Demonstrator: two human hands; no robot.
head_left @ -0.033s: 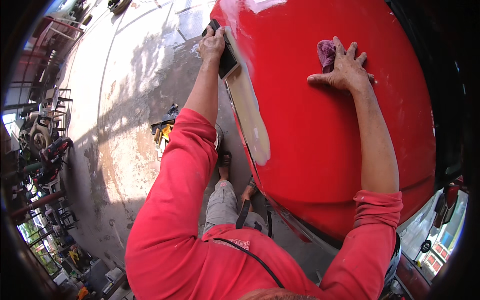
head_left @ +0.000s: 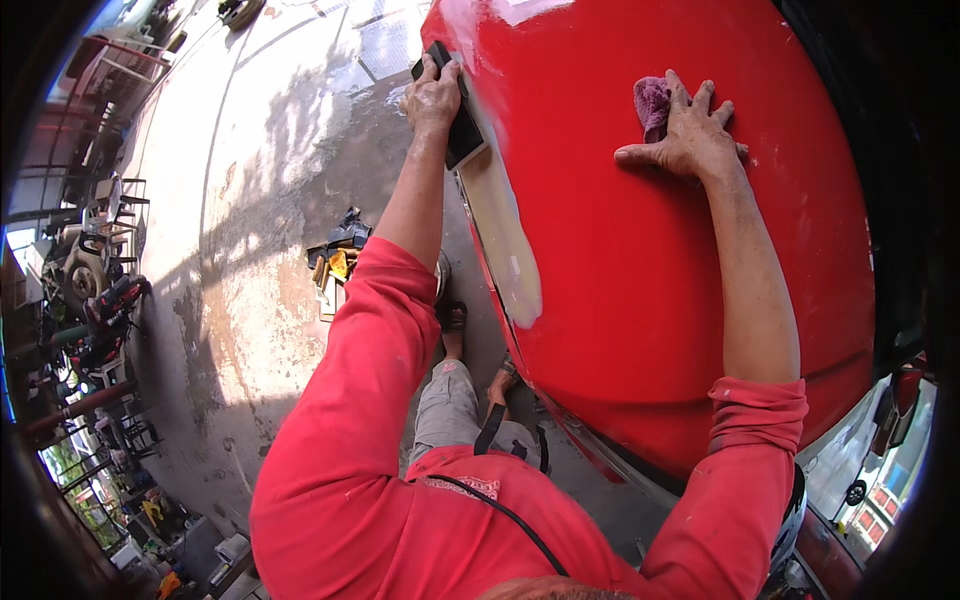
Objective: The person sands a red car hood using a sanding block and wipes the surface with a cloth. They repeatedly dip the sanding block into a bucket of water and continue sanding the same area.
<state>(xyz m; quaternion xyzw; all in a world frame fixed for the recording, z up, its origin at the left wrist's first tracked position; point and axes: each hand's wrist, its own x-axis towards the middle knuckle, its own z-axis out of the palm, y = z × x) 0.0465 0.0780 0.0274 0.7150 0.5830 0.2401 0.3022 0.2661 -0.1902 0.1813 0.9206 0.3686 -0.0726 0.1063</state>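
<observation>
My left hand (head_left: 433, 102) is closed around a long black sanding block (head_left: 466, 138), which lies along the left edge of a red vehicle hood (head_left: 610, 270). Beneath and nearer than the block runs a strip of beige filler (head_left: 505, 235), smoothed over that edge. Flat on the hood, my right hand (head_left: 692, 135) rests with fingers spread. A crumpled purple cloth (head_left: 652, 108) sits partly under this palm, showing between thumb and forefinger.
On the concrete floor (head_left: 240, 330), a pile of dark and yellow items (head_left: 338, 262) lies left of my legs. Chairs, a tyre (head_left: 82, 272) and clutter line the far left. Another hand (head_left: 500, 385) shows low beside the hood's edge. A dark windshield area (head_left: 895, 200) borders the right.
My left hand and the sanding block have slid slightly nearer and to the right along the hood's edge. The right hand and cloth stay almost in place.
</observation>
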